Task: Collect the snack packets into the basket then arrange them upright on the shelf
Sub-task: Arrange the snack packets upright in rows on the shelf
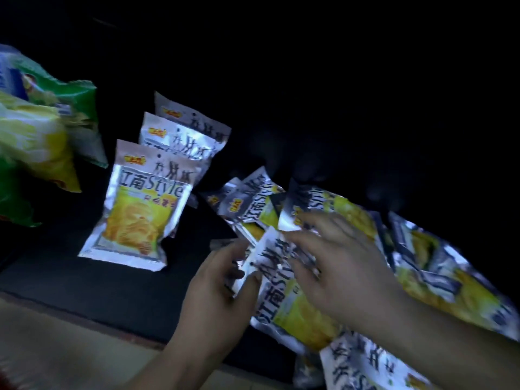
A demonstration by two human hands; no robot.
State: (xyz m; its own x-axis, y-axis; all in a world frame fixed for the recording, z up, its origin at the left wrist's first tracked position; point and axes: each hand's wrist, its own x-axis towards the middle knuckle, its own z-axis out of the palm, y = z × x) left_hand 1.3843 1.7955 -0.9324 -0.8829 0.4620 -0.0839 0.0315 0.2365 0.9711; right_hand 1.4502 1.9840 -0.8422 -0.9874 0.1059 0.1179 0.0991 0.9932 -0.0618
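Three silver-and-yellow snack packets stand upright in a row on the dark shelf [84, 280], the nearest packet [140, 204] in front of the other two [180, 136]. To their right, several more of the same packets lie flat in a loose pile [439, 266]. My left hand [222, 291] pinches the top edge of one lying packet [284, 299] between thumb and fingers. My right hand [340, 263] lies over the same packet and the pile, fingers spread and blurred. No basket is in view.
Larger green and yellow chip bags [42, 142] stand at the shelf's left end. The back of the shelf is in deep shadow. A pale floor [56, 353] shows below the shelf's front edge.
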